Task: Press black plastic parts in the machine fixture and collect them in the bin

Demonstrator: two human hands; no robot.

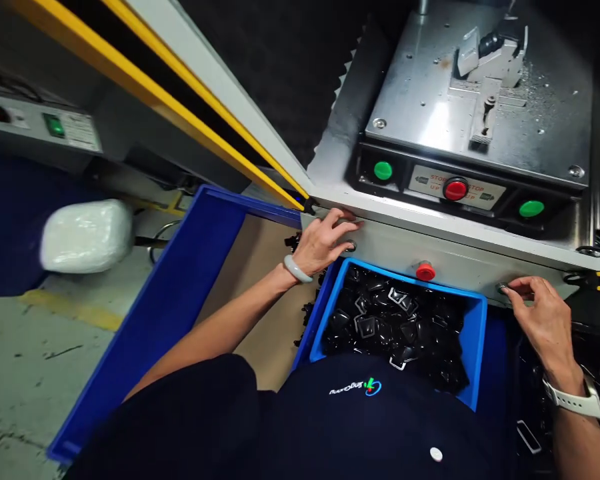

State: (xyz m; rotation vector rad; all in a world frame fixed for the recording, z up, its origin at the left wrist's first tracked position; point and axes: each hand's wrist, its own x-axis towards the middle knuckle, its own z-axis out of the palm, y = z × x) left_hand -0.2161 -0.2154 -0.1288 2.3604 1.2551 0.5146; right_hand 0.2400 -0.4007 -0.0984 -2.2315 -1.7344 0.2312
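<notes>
The left hand [325,239], spread, and right hand [540,310], grip unclear, touched separate metal buttons [351,247]. Beyond, the black part [490,44] lay crosswise toward the baseplate's [410,107] far edge.

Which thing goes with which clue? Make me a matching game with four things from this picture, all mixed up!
Things
1. Left hand
2. Right hand
3. Bright blue bin
4. Metal holder

Clues
A. White watch strap at its wrist
B. On the shiny metal plate
C. Pale bangle at its wrist
D. Full of black parts

Right pairs: 1-C, 2-A, 3-D, 4-B
</notes>
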